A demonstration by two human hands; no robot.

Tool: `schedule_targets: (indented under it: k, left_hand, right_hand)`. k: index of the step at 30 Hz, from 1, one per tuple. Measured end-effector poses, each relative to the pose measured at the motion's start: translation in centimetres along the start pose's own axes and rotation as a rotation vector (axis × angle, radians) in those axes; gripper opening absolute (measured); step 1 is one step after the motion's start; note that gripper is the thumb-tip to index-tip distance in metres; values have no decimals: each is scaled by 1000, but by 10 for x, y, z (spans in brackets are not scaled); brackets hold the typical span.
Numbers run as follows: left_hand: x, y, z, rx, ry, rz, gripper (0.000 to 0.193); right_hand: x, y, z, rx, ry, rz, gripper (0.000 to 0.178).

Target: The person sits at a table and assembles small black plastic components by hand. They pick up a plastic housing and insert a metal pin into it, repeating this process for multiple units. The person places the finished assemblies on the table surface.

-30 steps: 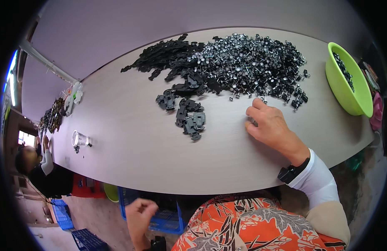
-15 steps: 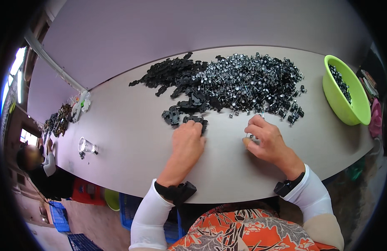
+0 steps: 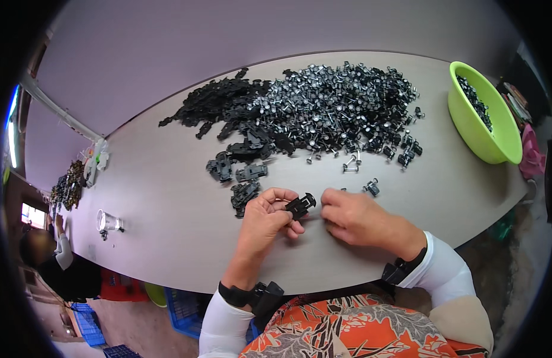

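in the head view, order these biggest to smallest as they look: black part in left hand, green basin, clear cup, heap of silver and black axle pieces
1. Heap of axle pieces
2. Green basin
3. Clear cup and black part in the left hand's grip: too alike to rank; the cup is farther away.

Piled parts [image 3: 341, 107] on table [image 3: 186, 238], basin [image 3: 471, 132] to right
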State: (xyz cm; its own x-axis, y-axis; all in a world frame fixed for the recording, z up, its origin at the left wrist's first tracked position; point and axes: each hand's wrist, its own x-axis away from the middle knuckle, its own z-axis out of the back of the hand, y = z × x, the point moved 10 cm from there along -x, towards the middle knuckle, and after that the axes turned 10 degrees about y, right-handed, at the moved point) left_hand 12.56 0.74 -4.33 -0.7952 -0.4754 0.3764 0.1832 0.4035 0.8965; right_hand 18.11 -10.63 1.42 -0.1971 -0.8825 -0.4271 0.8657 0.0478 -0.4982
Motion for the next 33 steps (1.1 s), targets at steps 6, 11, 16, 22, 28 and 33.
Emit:
schedule_targets:
  k: [6, 11, 16, 22, 28, 33]
  left_hand:
    - [4, -15, -24, 94, -144, 151, 20]
    - [3, -26, -29, 130, -206, 197, 15]
    - [6, -30, -33, 109, -233, 202, 15]
    - [16, -30, -44, 205, -359, 239, 15]
    - [16, -34, -49, 151, -389, 222, 15]
    - [16, -31, -45, 57, -312, 235, 14]
  right_hand:
    - [-4, -8, 40, -119, 303, 28, 37]
    - [-1, -19, 38, -3, 330, 111, 42]
    - [2, -30, 31, 64, 220, 143, 41]
    - [11, -36, 35, -106, 253, 177, 44]
    - [17, -44, 33, -74, 256, 185, 43]
    - [14, -12, 58, -89, 325, -59, 32]
